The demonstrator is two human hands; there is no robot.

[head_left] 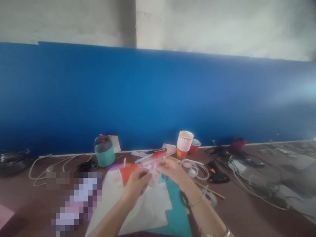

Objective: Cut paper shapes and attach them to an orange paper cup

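Above the white paper (145, 214), my left hand (137, 186) reaches in with its fingers closed in a pinch at the edge of a pale, see-through piece (154, 179). My right hand (172, 169) comes from the other side, fingertips pinched at the top of the same piece. Blur hides what kind of thing it is. Just behind my left hand, a red paper cup (127, 172) lies tipped over, partly covered by the fingers. A small blue bit (163, 177) shows below my right fingers. A teal sheet (176, 210) sticks out from under the white paper.
A stack of paper cups (184, 144) stands at the back, beside another red cup (195, 146). To the left is a teal-and-grey container (105, 153). A black glue gun (218, 174), cables and a wooden stick (209, 190) lie right. A blue panel (148, 98) closes the back.
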